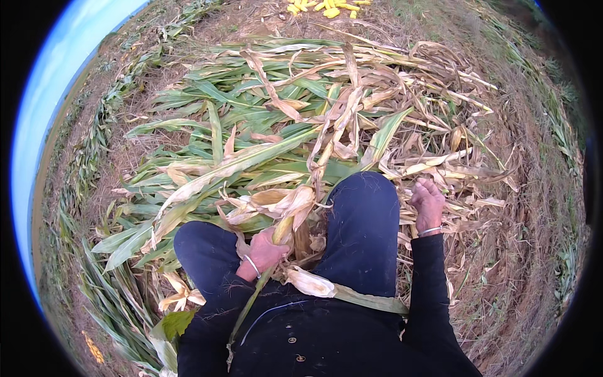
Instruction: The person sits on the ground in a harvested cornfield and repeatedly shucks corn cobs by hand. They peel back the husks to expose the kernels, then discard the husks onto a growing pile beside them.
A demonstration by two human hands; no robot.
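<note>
Between my knees, my left hand [267, 247] is closed around a corn stalk [282, 230], which runs from my lap up over the pile. Just above that hand, a dry, spread corn husk [299, 201] hangs on the stalk. A pale husk [311, 282] with a long green leaf lies across my lap. My right hand [427, 200] is beside my right knee, fingers curled, over dry stalks and leaves; whether anything is inside them is hidden. In front of me spreads a pile of cut corn stalks [264, 113], green at left and dry brown at right.
Several husked yellow corn cobs [331, 12] lie on the soil beyond the pile. One more cob [93, 347] is at lower left, near a heap of green stalks [118, 306]. An opened empty husk [181, 293] rests by my left knee. Rows of cut stalks flank both sides.
</note>
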